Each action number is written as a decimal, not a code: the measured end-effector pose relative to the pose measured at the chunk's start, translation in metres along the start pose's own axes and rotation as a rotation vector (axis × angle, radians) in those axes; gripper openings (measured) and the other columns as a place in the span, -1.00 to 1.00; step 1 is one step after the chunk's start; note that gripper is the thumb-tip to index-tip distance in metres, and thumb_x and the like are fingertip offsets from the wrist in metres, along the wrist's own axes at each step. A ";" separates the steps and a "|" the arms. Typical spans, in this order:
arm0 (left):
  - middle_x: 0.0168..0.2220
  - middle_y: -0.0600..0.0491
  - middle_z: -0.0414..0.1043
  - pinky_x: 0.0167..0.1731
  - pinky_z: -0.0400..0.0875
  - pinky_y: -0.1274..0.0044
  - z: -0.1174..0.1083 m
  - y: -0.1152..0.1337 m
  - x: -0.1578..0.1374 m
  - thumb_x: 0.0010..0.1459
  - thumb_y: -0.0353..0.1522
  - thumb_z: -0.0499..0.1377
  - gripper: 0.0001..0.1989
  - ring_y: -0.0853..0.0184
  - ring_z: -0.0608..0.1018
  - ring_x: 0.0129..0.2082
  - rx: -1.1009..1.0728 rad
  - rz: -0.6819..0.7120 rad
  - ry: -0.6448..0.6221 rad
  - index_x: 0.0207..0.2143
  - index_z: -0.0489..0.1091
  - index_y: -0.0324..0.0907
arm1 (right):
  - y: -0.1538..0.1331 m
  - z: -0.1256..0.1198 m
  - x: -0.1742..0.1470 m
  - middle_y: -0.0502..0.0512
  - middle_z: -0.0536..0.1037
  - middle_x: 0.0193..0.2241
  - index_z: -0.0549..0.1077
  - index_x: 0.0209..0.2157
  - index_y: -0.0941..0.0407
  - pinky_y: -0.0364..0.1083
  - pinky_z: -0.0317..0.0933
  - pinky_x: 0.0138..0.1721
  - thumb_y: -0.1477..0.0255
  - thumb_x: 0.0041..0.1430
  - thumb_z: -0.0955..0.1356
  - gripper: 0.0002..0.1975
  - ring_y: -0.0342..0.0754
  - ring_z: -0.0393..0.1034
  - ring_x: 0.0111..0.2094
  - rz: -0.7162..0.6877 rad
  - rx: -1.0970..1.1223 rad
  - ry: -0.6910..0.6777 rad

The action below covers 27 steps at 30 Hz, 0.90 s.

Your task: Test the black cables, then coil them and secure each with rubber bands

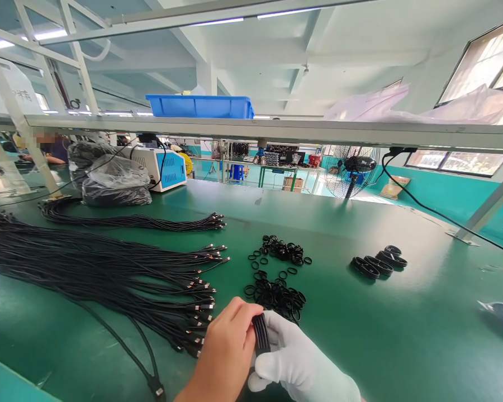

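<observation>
Between my two hands is a black cable [261, 334] wound into a small tight coil, held low over the green table. My bare left hand [229, 341] closes on the coil from the left, its fingers bent over the top edge. From the right, my white-gloved right hand [291, 352] grips the same coil, thumb in front and fingers behind. Just beyond my hands lies a heap of black rubber rings [279, 296], with a second pile of rings [284, 250] farther back. To the left, many straight black cables [109, 268] lie with their plugs toward me.
Several finished-looking coils [379, 263] lie on the right of the table [339, 324]. Another cable bundle [142, 221], a plastic-wrapped pack [115, 178] and a white-blue machine [163, 167] are at the back left. A shelf [285, 129] carrying a blue tray [201, 106] crosses overhead. A fan [352, 167] stands behind.
</observation>
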<state>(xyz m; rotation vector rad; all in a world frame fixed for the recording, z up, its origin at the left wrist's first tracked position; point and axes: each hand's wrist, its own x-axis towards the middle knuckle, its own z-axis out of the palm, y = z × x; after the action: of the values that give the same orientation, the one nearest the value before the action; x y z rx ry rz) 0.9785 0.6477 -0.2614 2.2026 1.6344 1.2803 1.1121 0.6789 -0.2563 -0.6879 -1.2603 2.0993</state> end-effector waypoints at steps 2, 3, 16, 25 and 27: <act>-0.40 0.06 0.41 -0.38 0.38 0.52 0.005 -0.003 -0.002 0.00 -0.62 -0.07 -0.66 0.34 0.50 -0.40 0.008 0.004 0.092 -0.31 0.40 -0.16 | 0.000 0.001 0.001 0.00 0.45 -0.39 0.42 -0.28 0.16 -0.11 0.24 -0.40 0.70 -0.48 0.46 -0.45 -0.03 0.38 -0.34 0.024 0.031 -0.023; -0.42 0.08 0.42 -0.40 0.38 0.54 0.006 -0.004 -0.002 0.00 -0.62 -0.06 -0.67 0.35 0.50 -0.42 -0.008 -0.007 0.127 -0.34 0.41 -0.16 | 0.001 0.001 0.000 0.01 0.46 -0.39 0.42 -0.26 0.16 -0.10 0.24 -0.40 0.69 -0.46 0.45 -0.45 -0.03 0.39 -0.36 0.031 0.049 -0.041; -0.39 0.08 0.41 -0.41 0.33 0.54 -0.003 -0.001 0.020 -0.05 -0.57 -0.01 -0.69 0.38 0.45 -0.46 -0.162 -0.254 -0.011 -0.33 0.44 -0.14 | 0.002 -0.004 -0.002 0.08 0.40 -0.28 0.38 -0.28 0.17 -0.15 0.21 -0.40 0.53 -0.29 0.49 -0.57 -0.12 0.34 -0.35 -0.074 0.115 -0.092; -0.49 0.16 0.32 -0.42 0.20 0.57 -0.036 0.004 0.014 0.07 -0.37 0.05 -0.89 0.39 0.33 -0.45 -0.524 -0.423 -0.411 -0.45 0.34 -0.18 | -0.002 -0.010 -0.007 0.09 0.35 -0.25 0.38 -0.25 0.18 -0.11 0.30 -0.35 0.51 -0.16 0.45 -0.65 -0.04 0.33 -0.22 -0.063 0.095 -0.151; -0.53 0.20 0.27 -0.44 0.17 0.58 -0.035 0.005 0.013 0.07 -0.38 0.06 -0.90 0.41 0.29 -0.48 -0.551 -0.415 -0.443 -0.48 0.30 -0.17 | -0.002 -0.009 -0.007 0.08 0.36 -0.28 0.39 -0.28 0.19 -0.10 0.30 -0.35 0.50 -0.15 0.46 -0.67 -0.06 0.33 -0.24 -0.077 0.093 -0.161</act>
<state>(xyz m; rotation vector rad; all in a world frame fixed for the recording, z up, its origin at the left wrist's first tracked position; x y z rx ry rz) 0.9595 0.6433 -0.2299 1.5665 1.2757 0.8998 1.1239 0.6802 -0.2577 -0.4301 -1.2447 2.1690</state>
